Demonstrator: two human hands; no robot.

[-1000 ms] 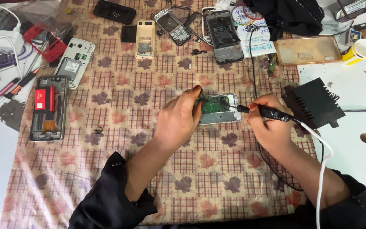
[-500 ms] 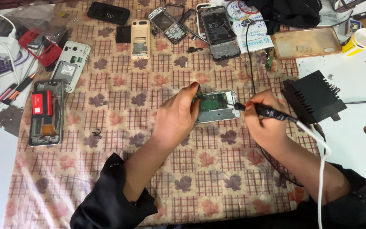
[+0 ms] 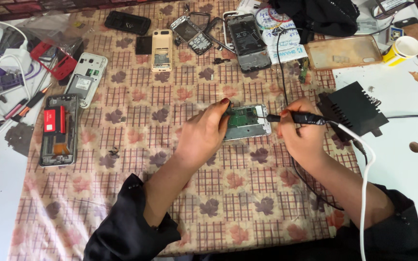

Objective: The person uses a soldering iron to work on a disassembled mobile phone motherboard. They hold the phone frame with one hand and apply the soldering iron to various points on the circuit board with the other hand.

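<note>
Bare cloth (image 3: pixel 136 140) left of phone (image 3: pixel 250 123)

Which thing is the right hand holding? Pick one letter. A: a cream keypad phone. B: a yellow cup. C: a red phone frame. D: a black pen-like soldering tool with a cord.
D: the right hand grips the black soldering tool, its tip pointed at the opened phone that the left hand steadies on the patterned cloth.

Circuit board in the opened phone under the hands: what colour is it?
Green, seen best in the head view: the circuit board sits in a silver-framed opened phone.
</note>
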